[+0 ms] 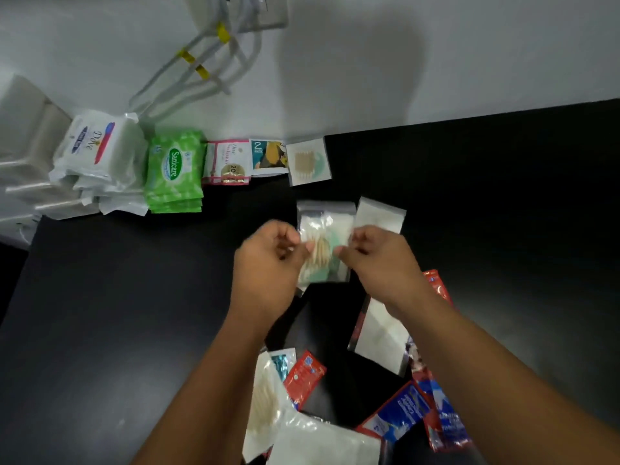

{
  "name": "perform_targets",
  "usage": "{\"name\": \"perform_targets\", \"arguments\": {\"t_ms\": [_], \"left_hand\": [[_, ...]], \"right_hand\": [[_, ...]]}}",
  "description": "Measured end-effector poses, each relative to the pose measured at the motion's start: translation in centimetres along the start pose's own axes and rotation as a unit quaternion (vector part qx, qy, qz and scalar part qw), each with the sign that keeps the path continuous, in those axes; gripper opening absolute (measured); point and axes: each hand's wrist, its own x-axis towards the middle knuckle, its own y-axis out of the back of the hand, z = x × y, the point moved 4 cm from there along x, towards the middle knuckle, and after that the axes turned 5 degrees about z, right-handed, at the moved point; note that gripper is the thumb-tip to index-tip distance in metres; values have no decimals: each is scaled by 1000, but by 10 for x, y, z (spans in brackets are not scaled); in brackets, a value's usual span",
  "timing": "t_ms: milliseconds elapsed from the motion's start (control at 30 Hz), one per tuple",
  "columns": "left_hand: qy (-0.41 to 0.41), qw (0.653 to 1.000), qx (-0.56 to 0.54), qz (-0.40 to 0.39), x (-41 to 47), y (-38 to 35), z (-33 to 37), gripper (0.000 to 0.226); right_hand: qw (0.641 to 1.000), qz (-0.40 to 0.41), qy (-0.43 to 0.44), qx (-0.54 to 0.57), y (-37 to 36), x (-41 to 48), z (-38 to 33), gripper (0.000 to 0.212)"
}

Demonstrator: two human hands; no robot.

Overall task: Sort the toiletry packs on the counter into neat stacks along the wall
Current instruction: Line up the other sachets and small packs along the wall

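Both hands hold a clear cotton-bud pack [324, 245] above the black counter [100, 313]: my left hand [268, 266] pinches its left edge and my right hand [375, 260] pinches its right edge. A second clear pack [380, 213] lies just behind it. Along the wall stand a stack of white Dove packs [97, 156], a stack of green Sanicare wipes [175, 171], pink-edged Dove sachets [228, 162], a teal sachet [268, 157] and one cotton-bud pack [308, 161]. Loose packs lie near me: clear ones [382, 333], [322, 441] and red and blue sachets [303, 375], [399, 414].
White cables with yellow ties [201, 68] hang down the wall from a socket plate [265, 11]. Beige folded items [27, 142] sit at the far left beside the Dove stack.
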Motion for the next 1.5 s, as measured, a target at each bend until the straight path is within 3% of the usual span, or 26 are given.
{"name": "perform_targets", "arguments": {"t_ms": [200,400,533,700,900,1067,1167,1333,1500], "left_hand": [[-58,992,113,27,94,-20,20,17],[-61,977,202,-35,162,-37,13,51],[-89,940,324,-50,183,-46,1,68],[-91,875,468,-86,188,-53,-8,83],[-129,886,445,-36,183,-55,-12,69],[-145,879,454,-26,174,-57,-6,57],[-145,905,401,-14,163,-47,-5,54],[-133,938,321,-6,105,-9,-5,40],[-125,951,280,-44,19,32,-18,21]], "right_hand": [[994,67,69,-60,-11,93,-31,6],[977,90,159,-112,-28,172,-49,27],[950,57,201,-231,-44,193,-42,30],[898,24,260,-355,-55,191,-40,18],[876,36,303,-375,-54,195,-33,7],[858,20,298,-418,-53,192,-37,13],[863,18,288,-414,-49,177,-44,16],[896,24,265,-354,-46,106,-50,46],[915,-36,293,-274,-59,3,-28,30]]}}
